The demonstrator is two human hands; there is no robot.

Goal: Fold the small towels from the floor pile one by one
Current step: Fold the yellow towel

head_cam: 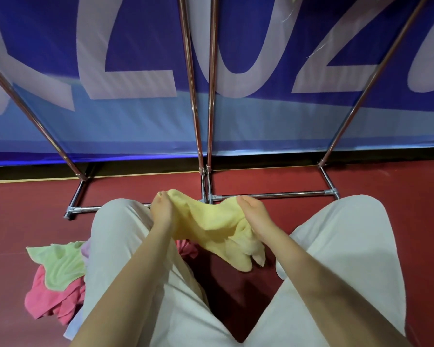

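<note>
Left hand: the left hand (162,209) pinched one top corner of the yellow towel (218,231), fingers curled round the cloth, out in front of the left knee.
Right hand: the right hand (254,216) gripped the opposite part of the upper edge, fingers closed on the fabric, palm turned downward.
Yellow towel: it hung in the air between the two hands, over the gap between the knees, well clear of the red floor (398,181); its upper edge sagged and the lower part drooped in bunched, uneven lobes.
Floor pile: the pile (57,279) lay by the left leg, a green towel (60,266) on top of pink ones, with a bit of pink cloth (187,249) showing under the yellow towel.
Backdrop: a blue banner (135,58) on a metal frame (273,195) stood just ahead.
Step, as judged: spreading the towel flat before the first fold.
Risk one: the slack top edge suggested the hands might not be on true corners, so a fold made now would likely come out crooked.
Risk two: the bunched lower part could trap creases inside the fold.
Risk three: a light pinch on the left could let that corner slip when the cloth is pulled taut.
</note>
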